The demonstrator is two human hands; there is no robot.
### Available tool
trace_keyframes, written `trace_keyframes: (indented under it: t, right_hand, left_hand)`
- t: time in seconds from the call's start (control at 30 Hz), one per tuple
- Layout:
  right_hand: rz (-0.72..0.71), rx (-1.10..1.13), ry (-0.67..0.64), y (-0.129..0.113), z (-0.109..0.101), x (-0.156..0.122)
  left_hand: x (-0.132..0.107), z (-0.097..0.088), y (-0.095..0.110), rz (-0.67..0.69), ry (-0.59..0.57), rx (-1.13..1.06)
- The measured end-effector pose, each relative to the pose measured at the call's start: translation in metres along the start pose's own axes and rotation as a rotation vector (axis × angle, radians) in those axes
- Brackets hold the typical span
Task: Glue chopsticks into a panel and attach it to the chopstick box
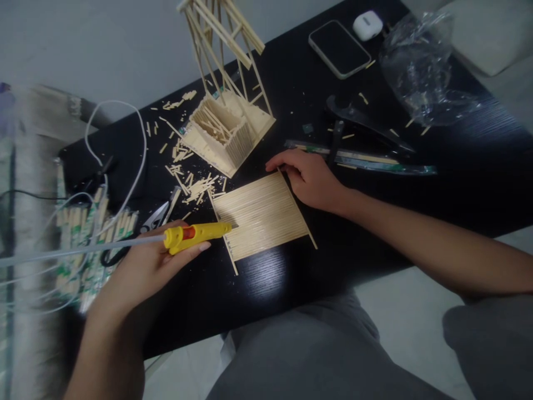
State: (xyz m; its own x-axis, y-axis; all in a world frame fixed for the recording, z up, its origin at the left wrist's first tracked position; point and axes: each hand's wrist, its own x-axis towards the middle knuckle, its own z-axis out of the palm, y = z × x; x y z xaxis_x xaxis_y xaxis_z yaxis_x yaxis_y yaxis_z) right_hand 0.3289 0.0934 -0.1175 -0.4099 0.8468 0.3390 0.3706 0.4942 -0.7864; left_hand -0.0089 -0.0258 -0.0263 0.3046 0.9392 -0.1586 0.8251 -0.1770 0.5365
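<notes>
The left hand point(144, 266) holds a glue gun point(200, 233), directed over a panel point(266, 214). The right hand point(310, 178) holds the panel's far right corner.

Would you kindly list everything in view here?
table: one, black, centre
stick panel: one, tan, front middle
glue gun: one, yellow, over panel's left side
stick structure: one, tan, behind panel
offcuts: many, tan, beside structure
scissors: one pair, black-handled, left of panel
wrapped sticks: several, tan-green, far left
cables: several, white, left
wrappers: count unclear, clear-green, right of centre
plier-like tool: one, dark, right of structure
phone: one, dark-screened, far edge
small case: one, white, beside phone
plastic bag: one, clear, back right
clothing: count unclear, grey, bottom
left hand: one, bare, holding glue gun
right hand: one, bare, at panel's far corner
</notes>
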Motion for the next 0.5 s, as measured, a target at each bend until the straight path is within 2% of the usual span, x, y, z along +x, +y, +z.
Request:
trace_keyframes:
  t: [0.27, 0.5]
  right_hand:
    - [0.016, -0.021, -0.011, -0.0015, -0.0010, 0.0005]
    - [0.008, -0.012, -0.009, -0.0029, -0.0011, 0.0003]
  left_hand:
    - [0.0069, 0.0052, 0.0057, 0.130, 0.009, 0.041]
    - [0.0108, 0.0095, 0.0072, 0.110, -0.004, 0.044]
